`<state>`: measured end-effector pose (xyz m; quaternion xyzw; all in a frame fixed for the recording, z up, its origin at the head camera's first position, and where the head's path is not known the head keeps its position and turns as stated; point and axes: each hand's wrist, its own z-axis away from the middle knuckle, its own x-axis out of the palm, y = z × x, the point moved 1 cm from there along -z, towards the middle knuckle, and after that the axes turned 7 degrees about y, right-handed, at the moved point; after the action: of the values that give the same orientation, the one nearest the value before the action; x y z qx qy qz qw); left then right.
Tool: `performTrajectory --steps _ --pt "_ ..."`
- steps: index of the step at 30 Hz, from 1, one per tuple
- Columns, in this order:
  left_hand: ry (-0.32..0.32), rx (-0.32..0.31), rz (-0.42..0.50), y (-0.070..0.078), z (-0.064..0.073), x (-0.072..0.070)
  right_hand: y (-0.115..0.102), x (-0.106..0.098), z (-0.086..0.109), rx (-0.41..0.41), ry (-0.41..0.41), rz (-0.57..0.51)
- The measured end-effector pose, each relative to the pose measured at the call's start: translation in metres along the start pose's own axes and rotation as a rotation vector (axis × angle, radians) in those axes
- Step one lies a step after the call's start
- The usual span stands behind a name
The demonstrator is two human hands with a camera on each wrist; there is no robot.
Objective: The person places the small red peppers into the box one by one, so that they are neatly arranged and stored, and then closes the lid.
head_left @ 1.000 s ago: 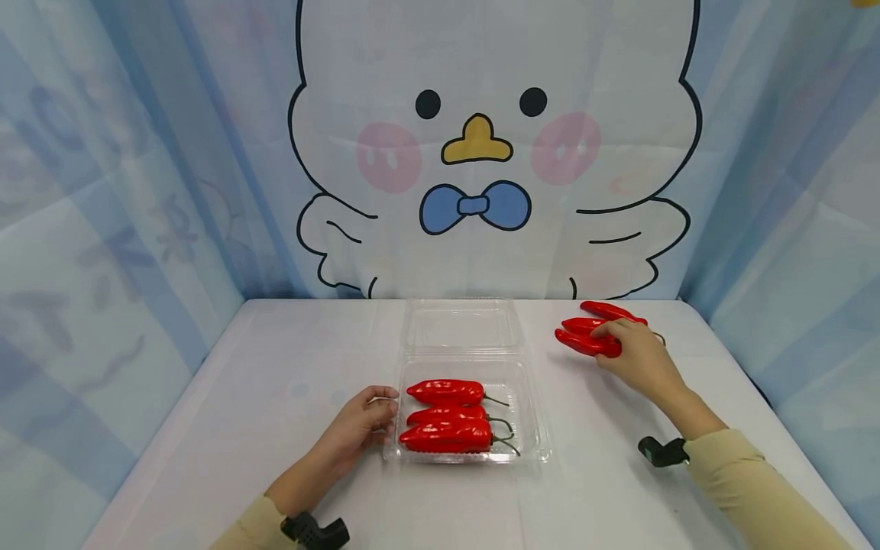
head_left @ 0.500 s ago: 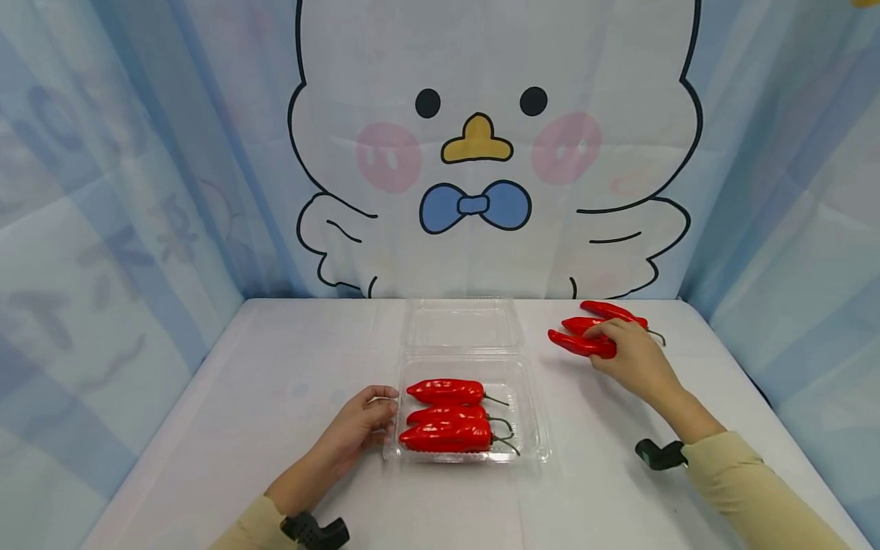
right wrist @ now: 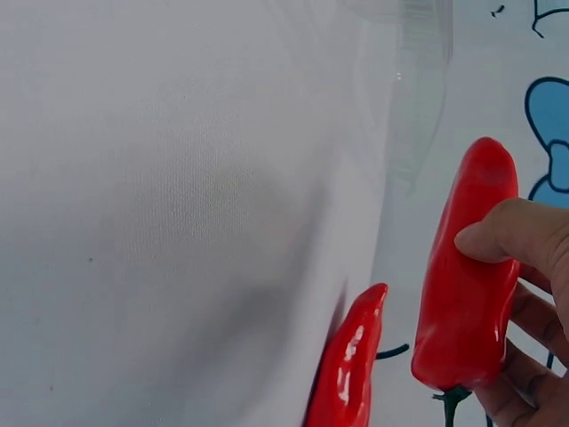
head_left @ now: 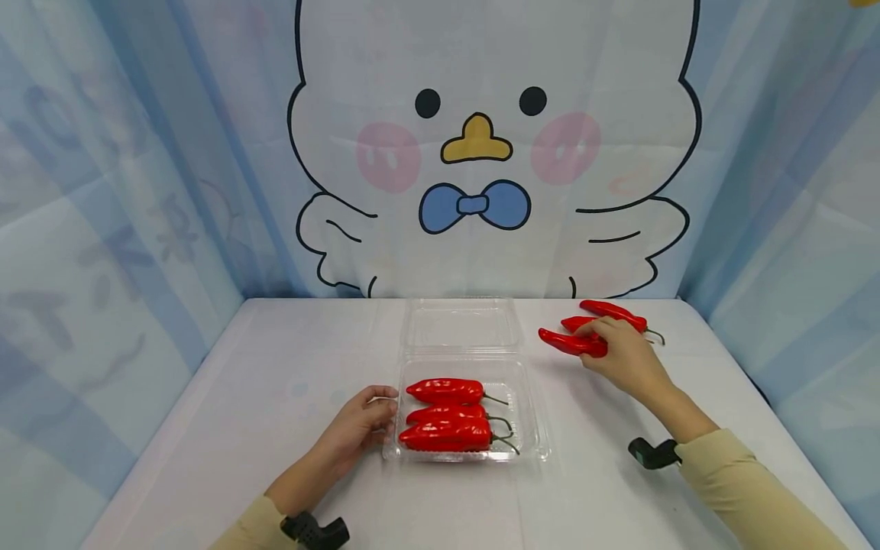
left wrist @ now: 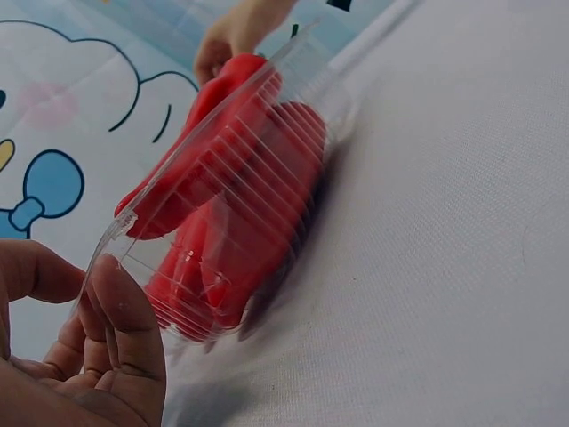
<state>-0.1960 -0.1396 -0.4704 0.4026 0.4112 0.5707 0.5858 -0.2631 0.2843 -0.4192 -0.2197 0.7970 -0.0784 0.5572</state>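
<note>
My right hand (head_left: 629, 359) grips a red chili pepper (right wrist: 467, 285) between thumb and fingers, its green stem pointing down in the right wrist view. In that view the pepper hangs clear of the white surface. Behind the hand lie two more red peppers (head_left: 612, 308), one partly covered by the fingers. At the left wall of a clear plastic clamshell box (head_left: 529, 382), my left hand (head_left: 357, 420) pinches the rim (left wrist: 93, 258) between thumb and fingers. Several red peppers (head_left: 447, 435) with thin stems lie side by side in the box's base.
The box's lid (head_left: 462, 325) is folded back flat towards the rear of the white table (head_left: 275, 367). A curtain printed with a cartoon bird (head_left: 474, 252) stands along the back edge, and blue-white curtains (head_left: 124, 229) hang at both sides.
My right hand has lifted one pepper off the back-right group and carried it a little to the left. The left hand and the box have stayed still.
</note>
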Motion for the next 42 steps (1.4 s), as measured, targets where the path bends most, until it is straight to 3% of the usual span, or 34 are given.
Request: performTrajectory --steps 42 --pt "-0.003 -0.001 0.007 -0.001 0.000 -0.001 -0.038 0.005 0.001 -0.085 -0.011 -0.036"
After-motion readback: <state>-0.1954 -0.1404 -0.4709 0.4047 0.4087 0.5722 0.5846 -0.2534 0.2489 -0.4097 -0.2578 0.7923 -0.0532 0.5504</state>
